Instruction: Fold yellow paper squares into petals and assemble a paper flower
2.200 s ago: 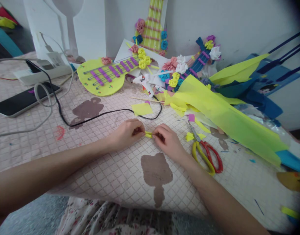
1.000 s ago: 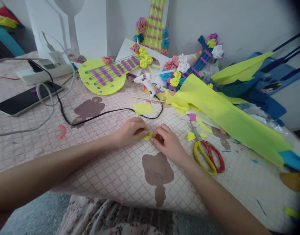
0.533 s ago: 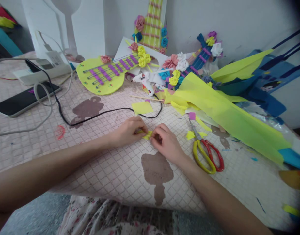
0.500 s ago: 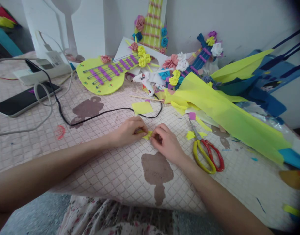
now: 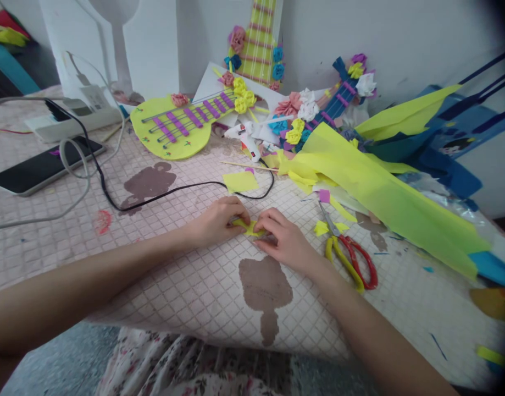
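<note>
A small yellow paper strip (image 5: 247, 226) lies between both hands, just above the pink quilted cloth (image 5: 186, 286). My left hand (image 5: 217, 221) is closed and pinches the strip's left end with thumb and fingertips. My right hand (image 5: 286, 241) is closed too, its fingertips pressing the strip's right end. Most of the strip is hidden under the fingers. A yellow paper square (image 5: 239, 181) lies just beyond the hands.
Scissors with yellow and red handles (image 5: 348, 257) lie right of my right hand. A black cable (image 5: 161, 193) runs to a white glue gun (image 5: 246, 138). Large yellow paper sheets (image 5: 379, 192), paper guitars with flowers (image 5: 178, 124) and a phone (image 5: 38, 168) sit farther back.
The hands have drawn closer together around the yellow strip, which now looks folded or curled between the fingertips. Nothing else on the cloth has moved.
</note>
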`<state>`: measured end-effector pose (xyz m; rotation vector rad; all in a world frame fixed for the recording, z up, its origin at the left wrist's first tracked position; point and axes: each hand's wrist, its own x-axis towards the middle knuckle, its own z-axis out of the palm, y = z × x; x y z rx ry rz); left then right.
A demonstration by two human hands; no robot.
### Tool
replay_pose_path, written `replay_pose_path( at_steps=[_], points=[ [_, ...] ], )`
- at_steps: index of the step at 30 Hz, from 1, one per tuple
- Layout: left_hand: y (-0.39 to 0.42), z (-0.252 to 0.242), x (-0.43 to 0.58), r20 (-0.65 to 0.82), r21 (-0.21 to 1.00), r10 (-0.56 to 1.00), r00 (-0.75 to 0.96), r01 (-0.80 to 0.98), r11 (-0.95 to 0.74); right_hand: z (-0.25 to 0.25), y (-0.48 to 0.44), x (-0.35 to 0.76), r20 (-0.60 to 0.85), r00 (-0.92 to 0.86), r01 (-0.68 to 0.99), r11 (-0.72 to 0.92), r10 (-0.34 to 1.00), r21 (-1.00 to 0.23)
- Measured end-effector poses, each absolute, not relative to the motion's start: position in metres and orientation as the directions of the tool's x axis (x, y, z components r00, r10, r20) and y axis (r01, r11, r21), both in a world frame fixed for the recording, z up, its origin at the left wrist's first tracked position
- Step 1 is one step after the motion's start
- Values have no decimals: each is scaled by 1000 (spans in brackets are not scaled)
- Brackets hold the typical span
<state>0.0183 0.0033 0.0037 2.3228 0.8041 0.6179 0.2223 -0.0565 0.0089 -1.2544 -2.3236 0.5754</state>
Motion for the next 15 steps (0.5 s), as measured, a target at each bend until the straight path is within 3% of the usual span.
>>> replay_pose_path(
  at_steps=[8,15],
  points=[
    [4,4,18,236,647,667,707,398,-651,4,-54,225,252,-567,694,619,784,-367],
    [3,5,18,237,654,664,709,390,-649,4,-54,221,267,-530,698,593,805,-400]
  ],
)
